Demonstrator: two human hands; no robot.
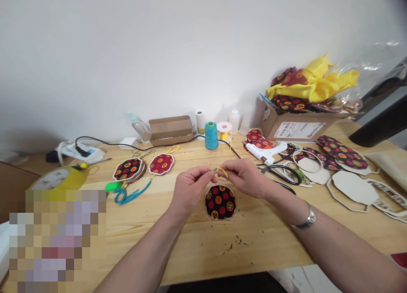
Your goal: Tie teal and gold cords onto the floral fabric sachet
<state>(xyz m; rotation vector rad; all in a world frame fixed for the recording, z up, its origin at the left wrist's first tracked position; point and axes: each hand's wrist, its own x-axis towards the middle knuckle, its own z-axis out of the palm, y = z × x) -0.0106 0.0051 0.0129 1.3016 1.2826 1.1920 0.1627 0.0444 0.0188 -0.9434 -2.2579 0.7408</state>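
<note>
My left hand [193, 185] pinches the blue-tipped end of a yellow cord [221, 171] above the middle of the table. Facing it, my right hand [243, 176] has its fingers closed on the looped part of the same cord. Just below both hands, a black fabric disc [220, 202] with red and orange flower prints lies flat on the wood. A teal thread cone [211, 136] and a spool of yellow cord [224, 131] stand behind the hands.
Finished ornaments [161, 164] with cords lie to the left. A white glue gun [266, 152], black-handled scissors [284, 175] and pale cut-out shapes [354, 188] lie to the right. A cardboard box [294, 125] of fabric stands at the back right.
</note>
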